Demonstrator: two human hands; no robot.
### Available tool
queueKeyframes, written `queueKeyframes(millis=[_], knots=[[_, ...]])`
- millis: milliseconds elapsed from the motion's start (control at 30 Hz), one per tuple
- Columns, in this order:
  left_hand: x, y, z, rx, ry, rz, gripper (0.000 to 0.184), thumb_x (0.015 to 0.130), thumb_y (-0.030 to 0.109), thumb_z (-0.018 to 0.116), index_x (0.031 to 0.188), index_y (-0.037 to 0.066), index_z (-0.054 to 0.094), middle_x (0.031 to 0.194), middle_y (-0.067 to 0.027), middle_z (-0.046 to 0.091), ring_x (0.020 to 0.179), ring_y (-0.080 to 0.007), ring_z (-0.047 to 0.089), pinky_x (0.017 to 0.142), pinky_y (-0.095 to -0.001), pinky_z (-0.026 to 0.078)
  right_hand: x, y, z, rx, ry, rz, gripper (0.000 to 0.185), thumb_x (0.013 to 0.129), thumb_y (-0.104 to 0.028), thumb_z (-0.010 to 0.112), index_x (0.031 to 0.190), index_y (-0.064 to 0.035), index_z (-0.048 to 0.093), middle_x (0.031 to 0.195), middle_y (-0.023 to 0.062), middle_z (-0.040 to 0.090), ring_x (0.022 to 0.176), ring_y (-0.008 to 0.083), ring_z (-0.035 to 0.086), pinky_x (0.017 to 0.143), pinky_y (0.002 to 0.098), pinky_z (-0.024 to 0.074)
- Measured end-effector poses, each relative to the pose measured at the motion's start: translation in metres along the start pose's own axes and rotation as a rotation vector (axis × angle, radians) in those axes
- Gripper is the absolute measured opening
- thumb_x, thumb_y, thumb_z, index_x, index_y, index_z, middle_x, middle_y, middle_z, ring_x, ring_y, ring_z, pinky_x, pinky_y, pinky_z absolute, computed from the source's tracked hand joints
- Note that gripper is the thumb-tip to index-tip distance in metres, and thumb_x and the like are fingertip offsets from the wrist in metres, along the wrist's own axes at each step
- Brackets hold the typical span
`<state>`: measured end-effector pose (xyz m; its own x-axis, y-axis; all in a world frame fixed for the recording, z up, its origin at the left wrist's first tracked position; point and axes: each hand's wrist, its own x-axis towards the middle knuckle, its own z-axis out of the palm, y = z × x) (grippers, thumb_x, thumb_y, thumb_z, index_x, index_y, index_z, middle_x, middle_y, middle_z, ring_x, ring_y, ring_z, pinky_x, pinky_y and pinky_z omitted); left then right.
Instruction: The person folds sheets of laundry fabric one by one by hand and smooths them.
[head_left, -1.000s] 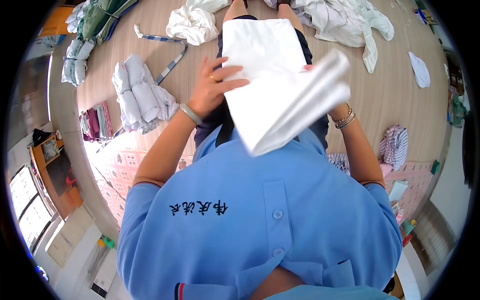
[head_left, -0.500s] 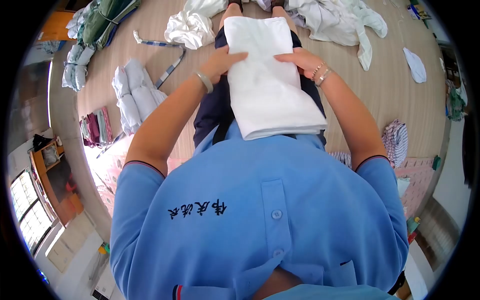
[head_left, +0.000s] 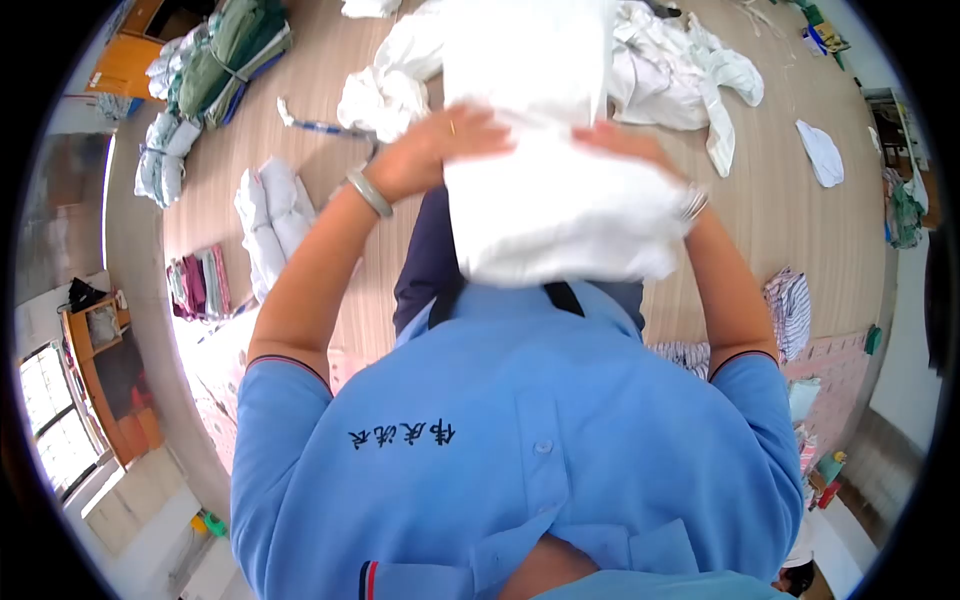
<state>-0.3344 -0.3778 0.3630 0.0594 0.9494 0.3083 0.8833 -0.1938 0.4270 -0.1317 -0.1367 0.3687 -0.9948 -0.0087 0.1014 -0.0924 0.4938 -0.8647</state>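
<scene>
A folded white cloth [head_left: 560,215] lies over the lap, its near edge blurred and its far part reaching to the top of the view. My left hand [head_left: 445,148] rests on its left side, back up, fingers stretched across the fabric, a ring on one finger. On the right side my right hand [head_left: 635,158] is also laid on the cloth, fingers pointing inward and smeared by motion. Both hands look open; the thumbs cannot be made out.
Loose white cloths [head_left: 385,100] and another white heap [head_left: 665,85] lie on the floor ahead. Tied white bundles [head_left: 275,220], maroon and grey folded cloths [head_left: 200,283] and a green bundle [head_left: 220,75] are at left. Striped cloth [head_left: 788,310] sits at right.
The white cloth first swung up on the right, then lay flat between both hands. Now it extends further up the view, and my hands have gone from gripping its sides to lying over it.
</scene>
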Motion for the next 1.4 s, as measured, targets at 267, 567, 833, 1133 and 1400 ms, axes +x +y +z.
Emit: queueKeyframes(millis=[267,567,833,1133,1400], knots=[[-0.066,0.005,0.090,-0.278,0.011,-0.272,0.030,0.078,0.015,0.057,0.107,0.010,0.062,0.114,-0.0096,0.059,0.111,-0.0284,0.051,0.096,-0.0395,0.036,-0.043,0.054,0.053,0.015,-0.260,0.174,0.030,0.084,-0.014,0.052,0.113,-0.0079,0.057,0.115,0.0077,0.058,0.114,0.0223,0.050,0.106,0.0345,0.0253],[-0.018,-0.031,0.104,-0.845,0.399,-1.196,0.043,0.082,0.035,0.056,0.089,-0.007,0.063,0.076,-0.0109,0.064,0.067,-0.0160,0.059,0.062,-0.0292,0.046,0.020,0.092,0.066,0.461,0.427,0.784,0.039,0.083,-0.030,0.055,0.095,0.0062,0.061,0.084,0.0088,0.062,0.074,0.0139,0.056,0.065,0.0259,0.0436],[-0.027,-0.034,0.104,-0.652,0.493,-1.178,0.041,0.078,0.032,0.064,0.093,-0.007,0.058,0.081,-0.0117,0.062,0.067,-0.0176,0.058,0.065,-0.0296,0.047,0.012,0.087,0.071,0.413,0.548,0.761,0.039,0.080,-0.028,0.061,0.099,0.0059,0.059,0.090,0.0100,0.061,0.076,0.0141,0.057,0.067,0.0265,0.0447],[0.018,-0.015,0.015,-1.424,0.588,-0.723,0.047,0.085,0.013,0.058,0.125,-0.002,0.039,0.112,-0.0114,0.054,0.096,-0.0176,0.056,0.085,-0.0313,0.046,0.036,0.054,0.042,1.253,0.342,0.680,0.042,0.082,-0.012,0.060,0.118,0.0017,0.045,0.103,0.0118,0.060,0.091,0.0211,0.060,0.077,0.0332,0.0511],[-0.044,0.018,-0.004,-1.714,0.969,-0.619,0.046,0.090,0.033,0.046,0.125,0.003,0.040,0.118,-0.0099,0.052,0.107,-0.0206,0.051,0.091,-0.0354,0.041,0.047,-0.031,0.053,1.082,0.354,0.380,0.050,0.085,-0.007,0.051,0.129,-0.0152,0.028,0.100,0.0112,0.057,0.082,0.0197,0.061,0.059,0.0346,0.0560]])
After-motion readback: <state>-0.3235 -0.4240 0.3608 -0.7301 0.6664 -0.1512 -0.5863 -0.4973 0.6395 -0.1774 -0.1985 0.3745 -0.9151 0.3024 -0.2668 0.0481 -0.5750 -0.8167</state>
